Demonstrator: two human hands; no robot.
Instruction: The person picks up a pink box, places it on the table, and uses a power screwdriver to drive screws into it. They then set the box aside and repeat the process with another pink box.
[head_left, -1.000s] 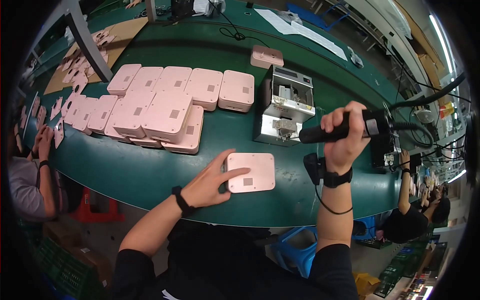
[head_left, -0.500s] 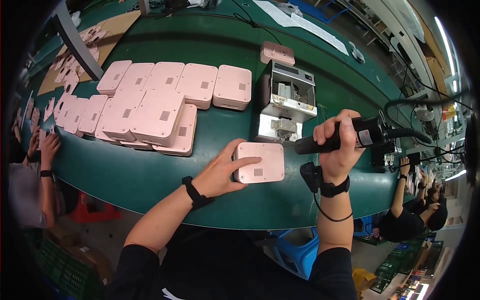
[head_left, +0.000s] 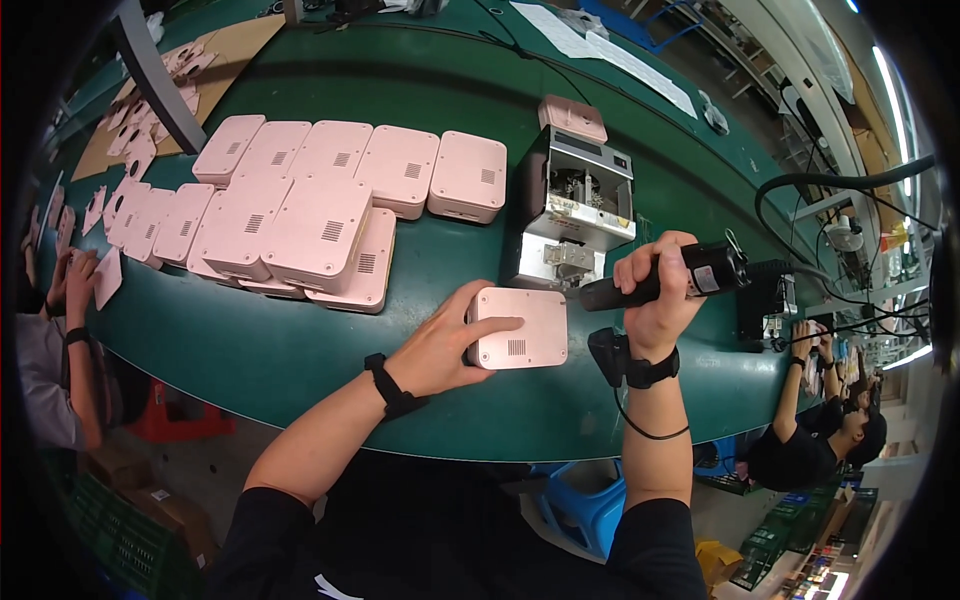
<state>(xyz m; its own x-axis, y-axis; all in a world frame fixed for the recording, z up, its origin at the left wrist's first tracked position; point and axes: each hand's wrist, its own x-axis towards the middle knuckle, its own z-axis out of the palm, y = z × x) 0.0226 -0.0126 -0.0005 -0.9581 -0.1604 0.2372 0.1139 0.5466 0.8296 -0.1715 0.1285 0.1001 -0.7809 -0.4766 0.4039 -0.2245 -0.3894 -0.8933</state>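
A pale pink box-shaped casing (head_left: 535,335) lies flat on the green table in front of me, with a vent grille and small holes in its upper face. My left hand (head_left: 430,345) grips its left side, thumb at the near edge and index finger stretched across the top. In my right hand (head_left: 660,300) is a black corded electric screwdriver (head_left: 612,293), fist wrapped round its body. The tool's front end points left, by the casing's far right corner; its bit cannot be made out. Just beyond stands a black-and-silver screw feeder (head_left: 575,200).
Several more pink casings (head_left: 330,225) are stacked and lined up at the left. One pink part (head_left: 572,118) sits behind the feeder. A grey post (head_left: 155,80) rises at the far left. Cables (head_left: 840,185) hang at right. Co-workers sit on both sides; a blue stool (head_left: 585,510) stands below.
My right hand has moved slightly left and nearer to me with the screwdriver. The left hand and casing have hardly moved. At the left, a co-worker's hands now hold a pink panel differently.
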